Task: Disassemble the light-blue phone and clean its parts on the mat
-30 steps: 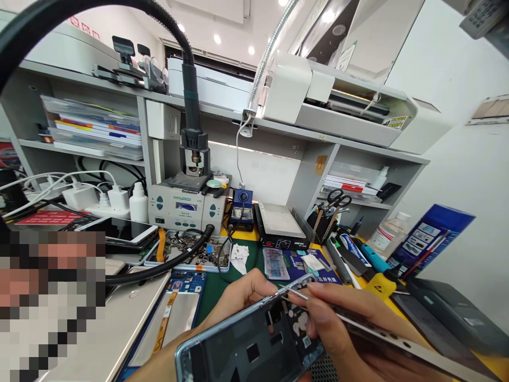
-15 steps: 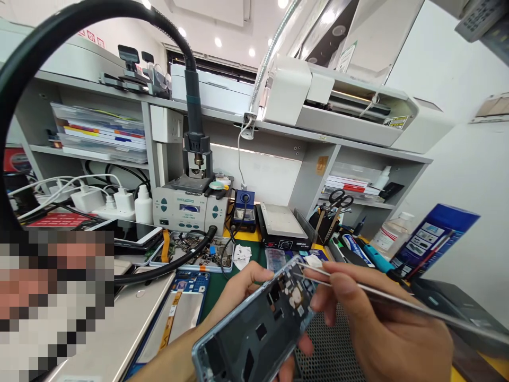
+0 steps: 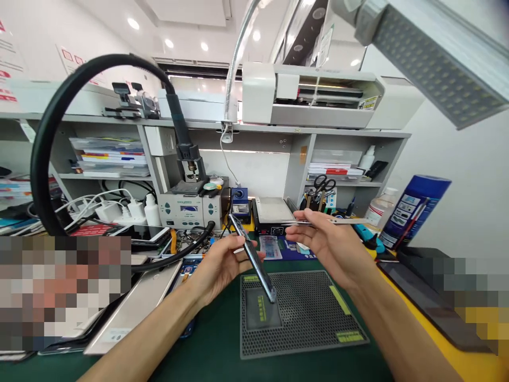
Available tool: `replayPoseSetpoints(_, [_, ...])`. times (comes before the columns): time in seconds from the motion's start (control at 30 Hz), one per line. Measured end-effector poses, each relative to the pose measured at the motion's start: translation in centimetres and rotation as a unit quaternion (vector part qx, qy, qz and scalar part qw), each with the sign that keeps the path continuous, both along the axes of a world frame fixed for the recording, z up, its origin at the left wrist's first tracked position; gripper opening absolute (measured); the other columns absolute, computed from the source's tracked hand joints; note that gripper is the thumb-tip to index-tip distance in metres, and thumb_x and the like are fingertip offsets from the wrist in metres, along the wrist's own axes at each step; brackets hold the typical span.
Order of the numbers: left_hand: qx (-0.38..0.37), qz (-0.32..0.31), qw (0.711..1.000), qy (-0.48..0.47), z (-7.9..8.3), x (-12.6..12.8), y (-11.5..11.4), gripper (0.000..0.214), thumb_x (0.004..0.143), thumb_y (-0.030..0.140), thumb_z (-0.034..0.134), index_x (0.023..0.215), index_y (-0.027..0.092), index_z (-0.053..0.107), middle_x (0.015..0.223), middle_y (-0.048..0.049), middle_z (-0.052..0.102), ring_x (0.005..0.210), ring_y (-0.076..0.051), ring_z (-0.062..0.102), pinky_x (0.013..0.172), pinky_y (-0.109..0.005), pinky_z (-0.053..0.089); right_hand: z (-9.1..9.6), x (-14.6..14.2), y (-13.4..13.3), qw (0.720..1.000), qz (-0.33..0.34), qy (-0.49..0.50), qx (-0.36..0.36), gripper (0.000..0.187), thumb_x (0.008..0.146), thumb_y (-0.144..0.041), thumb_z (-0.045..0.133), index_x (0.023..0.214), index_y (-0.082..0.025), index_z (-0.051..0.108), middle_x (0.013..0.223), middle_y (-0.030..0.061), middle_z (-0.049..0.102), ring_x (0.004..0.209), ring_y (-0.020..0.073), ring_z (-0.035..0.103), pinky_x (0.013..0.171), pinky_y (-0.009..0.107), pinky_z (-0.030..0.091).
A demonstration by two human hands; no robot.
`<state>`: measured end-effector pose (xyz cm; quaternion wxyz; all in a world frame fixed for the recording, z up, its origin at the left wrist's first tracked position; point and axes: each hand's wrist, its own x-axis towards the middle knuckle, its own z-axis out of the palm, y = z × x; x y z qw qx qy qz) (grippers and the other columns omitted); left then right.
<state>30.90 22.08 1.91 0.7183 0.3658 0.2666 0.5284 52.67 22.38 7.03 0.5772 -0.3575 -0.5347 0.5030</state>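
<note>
My left hand (image 3: 221,261) grips a phone housing (image 3: 257,261) that is seen nearly edge-on, tilted, over the back left of a dark perforated mat (image 3: 310,310). Its inner face is turned out of sight. In my right hand (image 3: 332,241) a pair of thin metal tweezers (image 3: 350,221) is pinched, lying almost level with the tips pointing left. A gap separates the tweezers from the housing. Whether the tips hold anything is too small to tell.
Behind stand a hot-air station (image 3: 191,209) with a looping black hose (image 3: 40,159), and a flat heating plate (image 3: 274,210). Tablets (image 3: 139,305) lie left. A blue spray can (image 3: 415,209) stands right, and a lamp (image 3: 441,69) hangs overhead.
The housing has turned from showing its inner side to edge-on. My right hand and tweezers have moved away from it, forward. The view has pulled back, showing more of the mat.
</note>
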Motion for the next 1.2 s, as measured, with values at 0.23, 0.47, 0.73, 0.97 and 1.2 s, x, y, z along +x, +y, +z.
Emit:
replayPoseSetpoints(0.23, [0.045,0.078,0.99,0.11,-1.2,2.0,-2.8,0.048,0.072,0.019,0.082,0.112,0.019,0.057,0.122,-0.0117,0.07,0.127,-0.031,0.059,0.112,-0.045,0.041,0.5,2.6,0.4,0.977,0.036,-0.212,0.009,0.02,0.087,-0.024,0.073,0.104,-0.013,0.069,0.076,0.0076,0.076,0.073,0.0209,0.075,0.07,0.033,0.062])
replayPoseSetpoints(0.47, [0.051,0.069,0.967,0.238,-1.6,1.8,-6.3,0.072,0.07,0.032,0.087,0.129,0.021,0.048,0.138,-0.0148,0.062,0.122,-0.033,0.062,0.1,-0.044,0.051,-1.4,4.4,0.9,0.91,0.065,-0.409,-0.007,0.019,0.095,-0.027,0.067,0.106,-0.012,0.067,0.066,-0.0008,0.071,0.054,0.0141,0.068,0.053,0.026,0.057])
replayPoseSetpoints(0.73, [0.078,-0.006,0.926,0.37,-1.5,-1.0,-7.2,0.057,0.08,0.036,0.079,0.126,0.019,0.05,0.127,-0.0121,0.068,0.111,-0.028,0.067,0.092,-0.037,0.052,-4.2,6.0,-0.2,0.867,0.08,-0.491,-0.015,0.032,0.101,-0.039,0.058,0.083,-0.014,0.065,0.069,-0.0029,0.066,0.054,0.0103,0.062,0.056,0.025,0.054])
replayPoseSetpoints(0.97, [-0.008,-0.05,0.923,0.382,-1.9,-3.0,-6.6,0.095,0.076,0.034,0.082,0.147,0.022,0.021,0.124,-0.0145,0.066,0.097,-0.024,0.07,0.072,-0.029,0.054,-4.4,6.6,-0.9,0.857,0.029,-0.515,0.003,0.029,0.088,-0.039,0.07,0.068,-0.019,0.068,0.054,-0.0005,0.064,0.048,0.0164,0.061,0.045,0.026,0.043])
replayPoseSetpoints(1.2, [0.122,-0.03,0.781,0.612,-2.2,-4.0,-5.7,0.069,0.071,0.051,0.078,0.131,0.022,0.057,0.077,-0.0002,0.067,0.065,-0.022,0.062,0.049,-0.027,0.036,-0.8,2.6,-2.1,0.885,0.124,-0.448,0.02,0.031,0.093,-0.041,0.063,0.074,-0.018,0.074,0.076,0.0053,0.078,0.068,0.0197,0.074,0.067,0.031,0.06])
